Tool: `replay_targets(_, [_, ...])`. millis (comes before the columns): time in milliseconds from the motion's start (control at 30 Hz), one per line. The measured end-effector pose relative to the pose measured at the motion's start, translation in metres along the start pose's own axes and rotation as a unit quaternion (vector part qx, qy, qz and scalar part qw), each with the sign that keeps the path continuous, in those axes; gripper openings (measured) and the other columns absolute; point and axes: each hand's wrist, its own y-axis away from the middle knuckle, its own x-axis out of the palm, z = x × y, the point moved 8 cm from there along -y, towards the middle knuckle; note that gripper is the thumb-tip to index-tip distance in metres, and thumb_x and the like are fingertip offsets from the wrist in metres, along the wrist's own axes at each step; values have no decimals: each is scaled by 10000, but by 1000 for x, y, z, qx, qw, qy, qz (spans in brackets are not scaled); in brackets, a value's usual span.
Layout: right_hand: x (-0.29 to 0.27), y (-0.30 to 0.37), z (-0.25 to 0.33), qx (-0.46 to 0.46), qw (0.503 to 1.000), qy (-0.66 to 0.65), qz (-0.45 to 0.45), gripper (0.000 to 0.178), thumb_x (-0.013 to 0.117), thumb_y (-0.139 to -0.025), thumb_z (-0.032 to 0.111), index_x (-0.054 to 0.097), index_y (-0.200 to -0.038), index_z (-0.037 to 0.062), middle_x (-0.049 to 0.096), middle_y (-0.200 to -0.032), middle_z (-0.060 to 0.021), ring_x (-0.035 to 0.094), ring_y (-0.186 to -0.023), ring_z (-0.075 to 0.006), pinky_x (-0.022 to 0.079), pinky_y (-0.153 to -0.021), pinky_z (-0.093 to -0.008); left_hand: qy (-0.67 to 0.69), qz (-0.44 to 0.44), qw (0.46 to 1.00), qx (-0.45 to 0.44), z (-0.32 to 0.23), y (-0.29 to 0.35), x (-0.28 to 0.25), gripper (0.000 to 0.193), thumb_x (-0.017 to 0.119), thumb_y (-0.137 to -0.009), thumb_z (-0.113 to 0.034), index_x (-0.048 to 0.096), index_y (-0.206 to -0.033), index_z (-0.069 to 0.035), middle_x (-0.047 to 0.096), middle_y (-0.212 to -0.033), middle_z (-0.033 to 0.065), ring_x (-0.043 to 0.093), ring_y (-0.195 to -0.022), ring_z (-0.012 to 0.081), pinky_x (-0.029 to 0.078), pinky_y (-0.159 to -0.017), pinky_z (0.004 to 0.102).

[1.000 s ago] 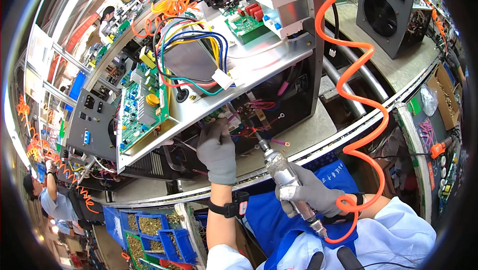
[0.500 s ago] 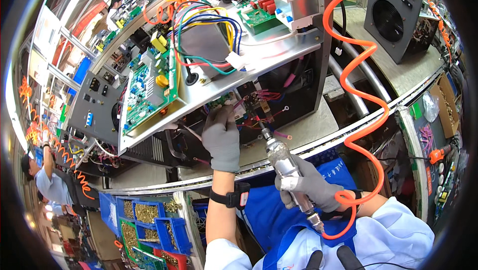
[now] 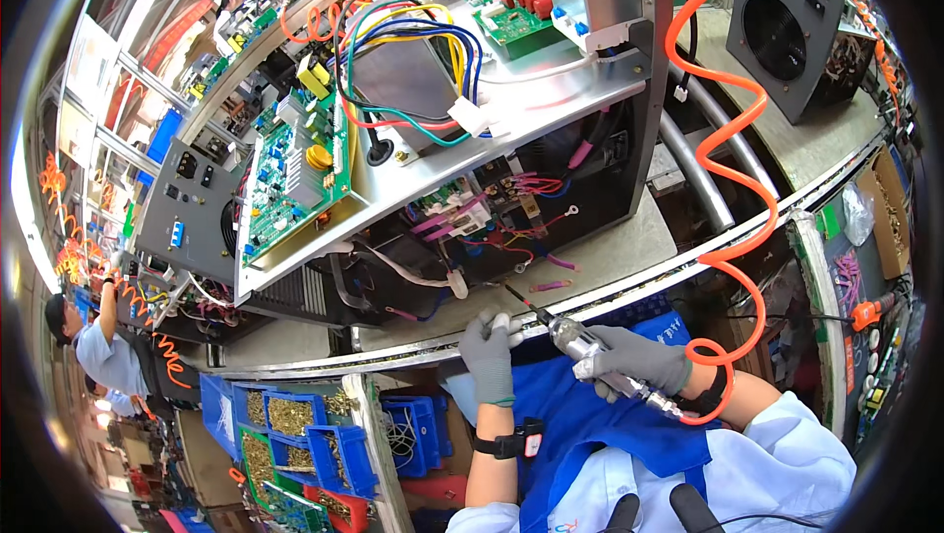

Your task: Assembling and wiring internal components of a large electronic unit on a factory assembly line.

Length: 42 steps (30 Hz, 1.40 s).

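Observation:
In my gloved right hand (image 3: 639, 358) is a silver air screwdriver (image 3: 578, 340), fingers wrapped round its body. Its long bit points up and left toward the front of the bench, apart from any part. My gloved left hand (image 3: 489, 356) is beside the bit, fingertips drawn together; whatever they hold, if anything, is too small to make out. Beyond both hands stands an open electrical unit with a metal shelf (image 3: 393, 184) on top. A green circuit board (image 3: 295, 189) and bundled coloured wires (image 3: 418, 36) sit on it. Inside, below, are purple-sleeved leads (image 3: 438, 223) and loose ring terminals.
An orange coiled air hose (image 3: 733, 120) runs from the tool up past the unit's right side. Blue bins (image 3: 295, 417) of brass-coloured hardware are at lower left. A second grey unit with a fan (image 3: 777, 31) stands far right. Another person (image 3: 103, 346) works at far left.
Both hands have drawn back out of the unit toward me. The screwdriver's bit has left the wiring area, and my left hand has moved right and down, close to the bit.

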Motion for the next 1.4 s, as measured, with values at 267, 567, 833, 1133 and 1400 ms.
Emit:
replay_targets(267, [-4, 6, 1, 1, 1000, 4, -5, 476, 699, -793, 263, 455, -1104, -1, 575, -756, -77, 595, -562, -132, 493, -471, -260, 157, 67, 979, -114, 17, -10, 14, 249, 565, -916, -90, 526, -1082, 91, 590, -1009, 177, 667, -842, 239, 590, -681, 255])
replay_targets(567, [-1, 41, 4, 29, 999, -18, 24, 483, 695, -797, 199, 432, -1148, -4, 543, -770, -77, 580, -570, -134, 496, -503, -274, 354, 152, 896, -222, 29, -19, 46, 243, 615, -909, -160, 562, -1074, 10, 599, -997, 124, 617, -925, 224, 567, -769, 323])
replay_targets(833, [-9, 56, 5, 33, 997, -34, 58, 520, 678, -760, 193, 428, -1171, -4, 518, -783, -64, 580, -563, -139, 473, -486, -272, 282, 186, 929, -150, 17, -22, 45, 201, 652, -892, -223, 619, -935, -29, 636, -820, 58, 614, -685, 128, 549, -605, 248])
replay_targets(1133, [-25, 78, -5, 50, 991, -78, 94, 575, 692, -770, 190, 405, -1220, -21, 496, -811, -65, 569, -568, -130, 481, -493, -271, 50, 315, 940, -122, -4, -12, 56, 314, 672, -874, -307, 604, -956, -11, 617, -757, 58, 561, -582, 111, 462, -499, 225])
replay_targets(1400, [-42, 94, -16, 8, 1000, 19, -3, 675, 748, -752, 153, 390, -1311, 30, 549, -835, -77, 585, -616, -136, 498, -532, -281, -68, 267, 961, -40, -12, -16, 84, 320, 656, -876, -324, 635, -1018, -38, 634, -798, 29, 558, -610, 93, 461, -537, 222])
